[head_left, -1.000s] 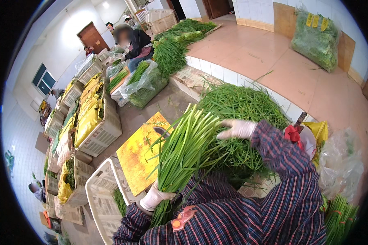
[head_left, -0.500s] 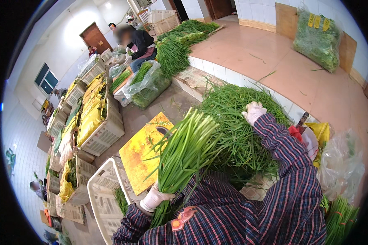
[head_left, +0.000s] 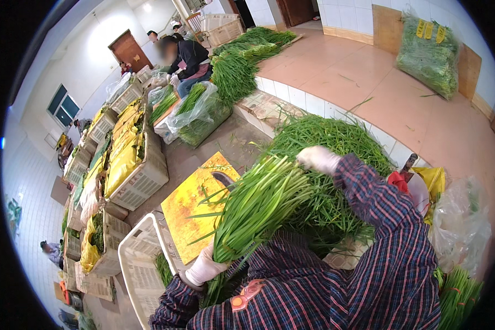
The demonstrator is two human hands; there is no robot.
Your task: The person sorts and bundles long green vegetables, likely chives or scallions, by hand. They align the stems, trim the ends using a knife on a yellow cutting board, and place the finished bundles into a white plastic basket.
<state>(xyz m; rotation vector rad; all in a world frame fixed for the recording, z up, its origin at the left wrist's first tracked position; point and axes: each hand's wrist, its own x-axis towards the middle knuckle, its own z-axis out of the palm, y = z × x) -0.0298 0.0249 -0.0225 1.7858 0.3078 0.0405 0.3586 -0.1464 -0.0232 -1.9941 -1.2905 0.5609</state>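
One gloved left hand [head_left: 205, 266], lower centre, grips a bundle of green stalks [head_left: 256, 212] slanting across mid-frame; the right hand [head_left: 319, 159], right of centre, curls beside its top, hold unclear.

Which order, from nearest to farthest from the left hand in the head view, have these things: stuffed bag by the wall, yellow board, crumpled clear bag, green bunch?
1. Green bunch: gripped in the left hand.
2. Yellow board: just beyond it, slightly left.
3. Crumpled clear bag: across the body, right.
4. Stuffed bag: upper right, by the wall.
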